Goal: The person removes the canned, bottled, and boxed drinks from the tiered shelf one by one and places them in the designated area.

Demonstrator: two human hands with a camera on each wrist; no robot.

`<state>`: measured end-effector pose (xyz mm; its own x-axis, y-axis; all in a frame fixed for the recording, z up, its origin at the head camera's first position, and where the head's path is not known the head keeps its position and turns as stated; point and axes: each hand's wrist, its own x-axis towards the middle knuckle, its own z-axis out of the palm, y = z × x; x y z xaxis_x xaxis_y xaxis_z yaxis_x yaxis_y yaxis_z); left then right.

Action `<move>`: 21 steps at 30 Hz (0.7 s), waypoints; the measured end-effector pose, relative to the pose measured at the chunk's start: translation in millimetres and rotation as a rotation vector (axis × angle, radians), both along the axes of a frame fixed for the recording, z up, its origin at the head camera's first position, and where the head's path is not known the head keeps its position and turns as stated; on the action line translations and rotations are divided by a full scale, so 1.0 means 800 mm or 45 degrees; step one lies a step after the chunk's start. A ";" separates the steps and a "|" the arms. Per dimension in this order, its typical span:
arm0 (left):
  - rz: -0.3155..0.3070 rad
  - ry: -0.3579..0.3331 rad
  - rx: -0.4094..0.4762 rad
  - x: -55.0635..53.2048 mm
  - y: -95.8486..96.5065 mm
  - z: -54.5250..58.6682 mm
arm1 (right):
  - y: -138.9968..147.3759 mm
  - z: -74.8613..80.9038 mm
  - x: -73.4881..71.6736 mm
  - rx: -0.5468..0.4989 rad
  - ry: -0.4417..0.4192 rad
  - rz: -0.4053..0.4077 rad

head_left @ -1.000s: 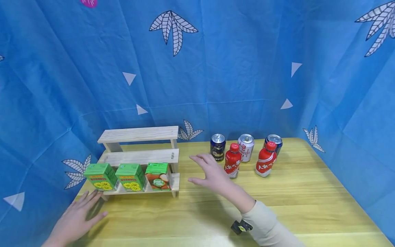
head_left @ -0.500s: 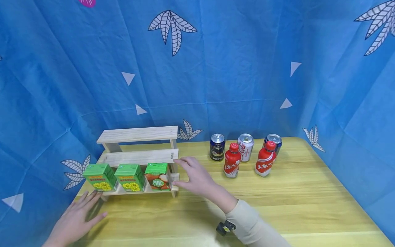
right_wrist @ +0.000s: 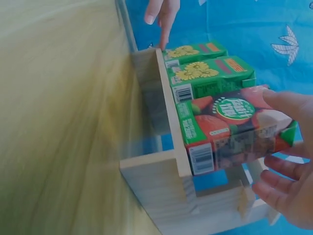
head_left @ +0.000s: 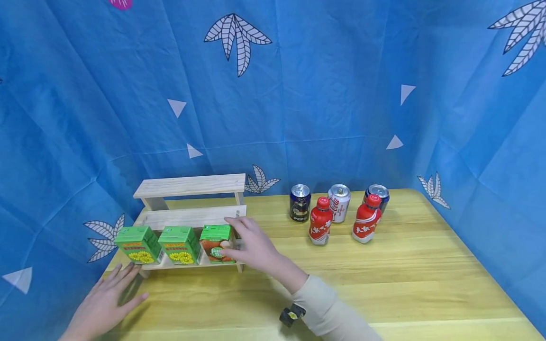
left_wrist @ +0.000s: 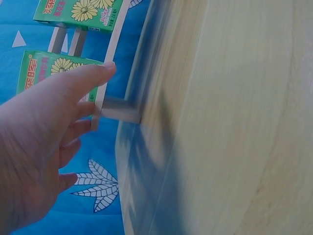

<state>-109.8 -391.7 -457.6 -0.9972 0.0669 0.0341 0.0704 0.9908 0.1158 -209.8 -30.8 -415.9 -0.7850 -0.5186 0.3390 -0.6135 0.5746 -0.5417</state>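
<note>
1. One hand, our right (head_left: 253,246), straddles the fruit carton (right_wrist: 230,129), thumb over its printed front and index finger behind; whether they pinch it, we cannot tell.
2. Beneath that hand, the carton sits at the right end of the lowest tier of the wooden rack (head_left: 192,216).
3. Left of it stand the nearer flower carton (head_left: 177,247) and the farther flower carton (head_left: 137,245), then our left hand (head_left: 104,298), fingers outstretched and holding nothing, fingertips at the rack's left end.
4. Well to its right are two red bottles (head_left: 320,222), three cans (head_left: 339,203) behind them.
5. We judge the step to be taking or adjusting hold of the fruit carton; next calls for even thumb-and-finger contact, without nudging the rack.
</note>
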 end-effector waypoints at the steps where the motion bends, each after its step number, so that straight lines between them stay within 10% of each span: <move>1: 0.002 -0.002 -0.004 0.000 0.000 0.000 | -0.002 -0.001 0.000 0.002 -0.008 -0.003; 21: 0.021 -0.014 -0.002 -0.001 -0.001 -0.002 | -0.032 -0.013 -0.009 -0.024 0.008 -0.021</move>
<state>-110.4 -392.3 -459.2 -0.9985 0.0506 0.0226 0.0529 0.9920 0.1148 -216.8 -56.1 -426.3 -0.7910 -0.4994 0.3535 -0.6077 0.5742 -0.5486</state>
